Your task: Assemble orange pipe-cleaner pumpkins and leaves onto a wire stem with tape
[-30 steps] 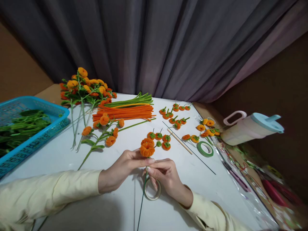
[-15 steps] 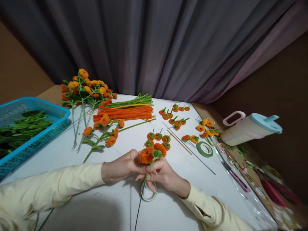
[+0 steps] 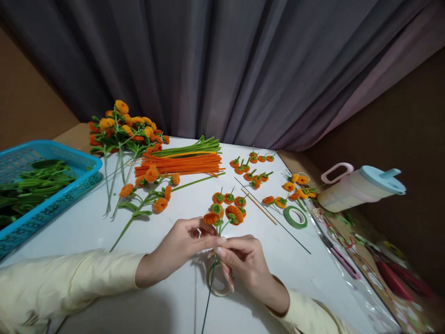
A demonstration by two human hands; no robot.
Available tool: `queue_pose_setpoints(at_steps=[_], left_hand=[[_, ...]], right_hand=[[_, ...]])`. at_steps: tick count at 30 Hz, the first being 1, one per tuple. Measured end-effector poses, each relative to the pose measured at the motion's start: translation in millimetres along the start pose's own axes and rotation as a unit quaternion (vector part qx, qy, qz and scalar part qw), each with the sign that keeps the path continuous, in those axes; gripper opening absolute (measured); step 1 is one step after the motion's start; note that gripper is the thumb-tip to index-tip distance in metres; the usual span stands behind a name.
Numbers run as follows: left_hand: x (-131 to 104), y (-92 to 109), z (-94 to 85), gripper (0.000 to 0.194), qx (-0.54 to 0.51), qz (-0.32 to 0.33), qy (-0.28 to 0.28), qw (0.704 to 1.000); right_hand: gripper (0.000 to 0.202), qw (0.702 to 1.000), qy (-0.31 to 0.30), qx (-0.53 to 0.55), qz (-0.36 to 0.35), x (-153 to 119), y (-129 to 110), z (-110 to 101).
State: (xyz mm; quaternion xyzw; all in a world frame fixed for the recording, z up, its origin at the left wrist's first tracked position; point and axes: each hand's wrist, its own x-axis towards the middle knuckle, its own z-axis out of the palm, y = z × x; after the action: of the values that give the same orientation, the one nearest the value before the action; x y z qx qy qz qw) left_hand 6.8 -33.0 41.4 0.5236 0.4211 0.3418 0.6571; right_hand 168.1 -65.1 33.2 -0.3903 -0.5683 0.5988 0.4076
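My left hand and my right hand meet fingertip to fingertip, both pinching the stem of a fuzzy artificial flower spray. Orange flower heads with green centers stand above my fingers on short green stems. A long dark green wire runs down from the pinch toward me. Below the right fingers is a roll of tape, its upper edge at those fingers; whether it hangs from them or rests on the table cannot be told. Several small orange flowers lie just behind the spray.
On the left stands a blue basket of green leaves. Behind lie finished sprays and orange pipe cleaners. To the right are a wooden stick, green tape, a tumbler and red-handled pliers.
The flower spray has turned in my fingers, so its heads are spread further apart. My right hand has shifted right and down, and the tape roll has moved slightly right.
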Motion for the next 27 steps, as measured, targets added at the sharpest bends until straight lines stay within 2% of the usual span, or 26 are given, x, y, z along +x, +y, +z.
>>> queue_pose_setpoints(at_steps=[6, 8, 12, 16, 21, 27], left_hand=[[-3, 6, 1.5, 0.019, 0.148, 0.088, 0.058, 0.983], [-3, 4, 1.8, 0.019, 0.166, 0.123, 0.064, 0.976], [-1, -2, 0.7, 0.017, 0.158, 0.165, 0.048, 0.972], [-1, -4, -1.3, 0.018, 0.120, 0.153, 0.030, 0.980], [1, -4, -1.7, 0.019, 0.035, 0.121, -0.023, 0.992], [2, 1, 2.2, 0.015, -0.077, 0.012, -0.040, 0.996]], right_hand=[[0.040, 0.994, 0.025, -0.102, 0.004, 0, -12, 6], [0.042, 0.995, 0.027, -0.093, 0.031, 1, -13, 7], [0.043, 0.996, -0.001, -0.011, 0.089, 4, -13, 7], [0.043, 0.992, -0.019, 0.051, 0.113, 5, -12, 4], [0.041, 0.992, -0.004, 0.077, 0.104, 4, -7, 2], [0.039, 0.993, 0.024, 0.053, 0.107, 0, -3, 4]])
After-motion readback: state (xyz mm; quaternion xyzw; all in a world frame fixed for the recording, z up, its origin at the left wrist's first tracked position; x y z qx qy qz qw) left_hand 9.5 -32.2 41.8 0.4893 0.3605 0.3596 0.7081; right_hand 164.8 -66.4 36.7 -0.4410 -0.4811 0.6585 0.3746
